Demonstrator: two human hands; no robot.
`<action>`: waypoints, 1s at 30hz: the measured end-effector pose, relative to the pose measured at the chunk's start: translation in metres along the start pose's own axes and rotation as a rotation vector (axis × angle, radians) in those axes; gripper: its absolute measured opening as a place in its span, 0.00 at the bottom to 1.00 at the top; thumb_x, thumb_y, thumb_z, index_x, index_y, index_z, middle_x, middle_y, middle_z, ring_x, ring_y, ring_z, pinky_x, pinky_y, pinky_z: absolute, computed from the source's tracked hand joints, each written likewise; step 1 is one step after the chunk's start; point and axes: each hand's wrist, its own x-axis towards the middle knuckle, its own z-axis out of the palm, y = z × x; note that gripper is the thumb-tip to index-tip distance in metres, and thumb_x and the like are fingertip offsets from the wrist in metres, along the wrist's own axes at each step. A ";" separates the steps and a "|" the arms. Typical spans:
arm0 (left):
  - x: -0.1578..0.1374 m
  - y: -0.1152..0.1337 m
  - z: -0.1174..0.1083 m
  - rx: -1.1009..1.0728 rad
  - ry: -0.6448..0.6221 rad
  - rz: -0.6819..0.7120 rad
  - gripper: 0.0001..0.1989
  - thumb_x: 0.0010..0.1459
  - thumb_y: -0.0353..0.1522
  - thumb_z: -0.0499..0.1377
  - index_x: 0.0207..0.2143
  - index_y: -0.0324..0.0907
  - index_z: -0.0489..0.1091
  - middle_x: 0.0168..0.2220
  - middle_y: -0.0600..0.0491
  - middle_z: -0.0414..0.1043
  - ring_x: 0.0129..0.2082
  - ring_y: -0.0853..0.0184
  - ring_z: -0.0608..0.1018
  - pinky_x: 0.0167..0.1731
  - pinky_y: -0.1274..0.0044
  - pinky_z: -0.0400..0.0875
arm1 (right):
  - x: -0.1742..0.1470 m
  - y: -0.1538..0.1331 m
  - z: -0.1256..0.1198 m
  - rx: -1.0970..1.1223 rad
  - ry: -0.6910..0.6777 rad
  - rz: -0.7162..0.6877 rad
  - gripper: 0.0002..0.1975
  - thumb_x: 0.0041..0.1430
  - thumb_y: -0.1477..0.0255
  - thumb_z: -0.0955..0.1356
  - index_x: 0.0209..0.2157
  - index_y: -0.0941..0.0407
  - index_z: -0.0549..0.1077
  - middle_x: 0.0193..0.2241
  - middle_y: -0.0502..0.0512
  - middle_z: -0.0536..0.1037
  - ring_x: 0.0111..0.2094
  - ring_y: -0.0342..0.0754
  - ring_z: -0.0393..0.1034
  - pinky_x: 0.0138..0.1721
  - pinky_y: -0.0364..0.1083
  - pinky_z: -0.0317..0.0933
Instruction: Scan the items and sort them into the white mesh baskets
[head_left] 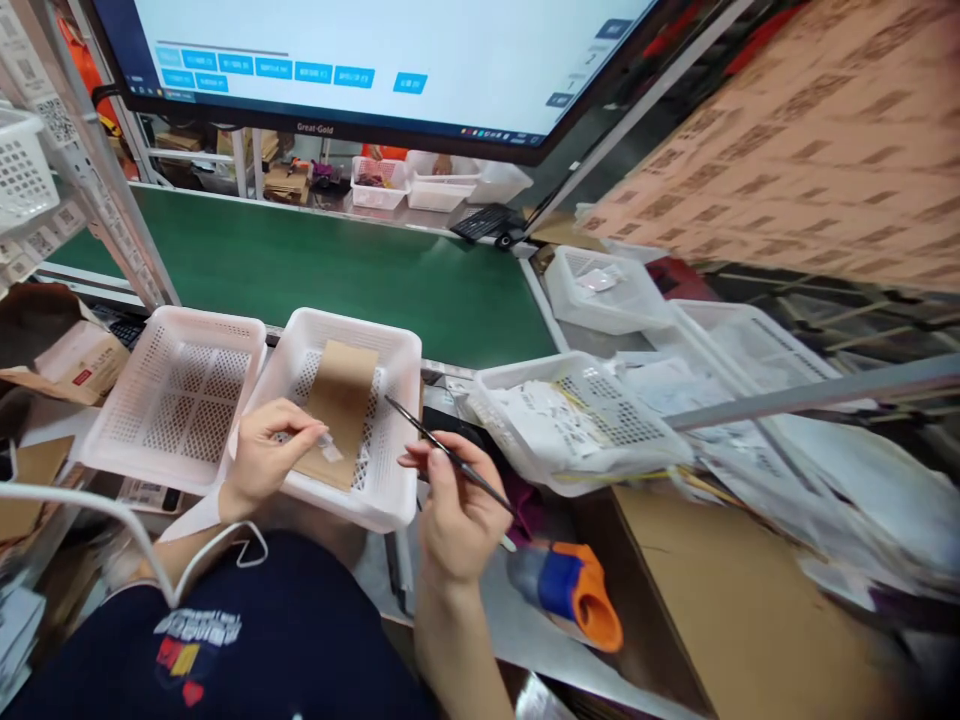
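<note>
My left hand (268, 455) is closed in a pinch over the near left side of a white plastic basket (409, 440). Between its thumb and forefinger is a small clear plastic piece (330, 450), too small to make out fully. Below it, a flat brown cardboard piece (345, 385) lies in the basket. My right hand (465, 505), just right of the basket, grips slim black tweezers (424, 430) whose pointed end is directed up and left over the basket's right wall.
Another white basket (251, 340) stands to the left. Behind runs a green conveyor belt (337, 270) under a monitor (315, 128). On the right are a basket of papers (540, 420), an orange-and-blue scanner (581, 590) and a cardboard box (735, 600). A white cable (142, 540) crosses my left forearm.
</note>
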 end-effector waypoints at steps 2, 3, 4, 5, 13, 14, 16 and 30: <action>-0.002 0.005 0.002 0.030 -0.073 0.020 0.09 0.62 0.34 0.75 0.27 0.46 0.86 0.30 0.48 0.83 0.32 0.60 0.81 0.39 0.71 0.75 | 0.000 -0.015 -0.003 0.010 -0.022 -0.086 0.14 0.69 0.58 0.80 0.47 0.51 0.82 0.36 0.55 0.87 0.32 0.51 0.83 0.38 0.50 0.80; -0.002 0.007 0.003 0.042 -0.112 0.028 0.10 0.63 0.34 0.75 0.27 0.46 0.86 0.29 0.47 0.83 0.31 0.60 0.81 0.38 0.71 0.74 | 0.000 -0.021 -0.002 0.004 -0.071 -0.117 0.13 0.68 0.60 0.81 0.48 0.50 0.82 0.38 0.55 0.88 0.34 0.52 0.85 0.41 0.51 0.81; -0.002 0.009 0.004 0.054 -0.146 0.037 0.10 0.63 0.35 0.74 0.27 0.46 0.86 0.29 0.47 0.83 0.31 0.60 0.81 0.38 0.71 0.74 | -0.001 -0.026 -0.001 -0.007 -0.140 -0.134 0.14 0.66 0.63 0.82 0.49 0.50 0.82 0.41 0.56 0.88 0.38 0.53 0.86 0.45 0.52 0.82; -0.002 0.010 0.006 0.065 -0.180 0.046 0.10 0.63 0.35 0.74 0.27 0.46 0.86 0.29 0.47 0.83 0.31 0.60 0.82 0.37 0.71 0.74 | -0.001 -0.029 0.003 -0.021 -0.220 -0.138 0.16 0.64 0.64 0.83 0.50 0.49 0.82 0.44 0.56 0.88 0.41 0.54 0.86 0.49 0.53 0.82; -0.002 0.010 0.005 0.075 -0.385 0.052 0.08 0.64 0.34 0.73 0.30 0.45 0.87 0.29 0.47 0.82 0.30 0.62 0.82 0.34 0.75 0.72 | 0.003 -0.020 0.028 0.041 -0.435 -0.007 0.14 0.60 0.67 0.84 0.43 0.50 0.81 0.33 0.49 0.84 0.35 0.49 0.83 0.42 0.47 0.79; -0.002 0.011 0.005 0.052 -0.382 0.040 0.06 0.65 0.34 0.73 0.33 0.45 0.89 0.31 0.47 0.83 0.32 0.62 0.83 0.36 0.75 0.74 | 0.004 -0.019 0.028 0.054 -0.419 -0.005 0.13 0.60 0.68 0.84 0.42 0.50 0.81 0.32 0.49 0.84 0.34 0.48 0.82 0.41 0.46 0.79; -0.003 0.014 0.005 0.000 -0.369 0.018 0.04 0.65 0.34 0.73 0.40 0.47 0.91 0.37 0.46 0.86 0.37 0.60 0.85 0.41 0.74 0.77 | 0.005 -0.019 0.027 0.056 -0.395 0.002 0.13 0.58 0.68 0.84 0.41 0.50 0.82 0.32 0.49 0.84 0.34 0.48 0.82 0.42 0.46 0.78; 0.001 -0.008 0.009 0.111 -0.575 -0.047 0.11 0.69 0.36 0.69 0.33 0.41 0.85 0.34 0.49 0.81 0.33 0.66 0.80 0.35 0.77 0.71 | 0.026 -0.019 0.027 0.079 -0.133 -0.185 0.13 0.57 0.68 0.82 0.40 0.52 0.80 0.30 0.48 0.82 0.31 0.48 0.80 0.37 0.46 0.77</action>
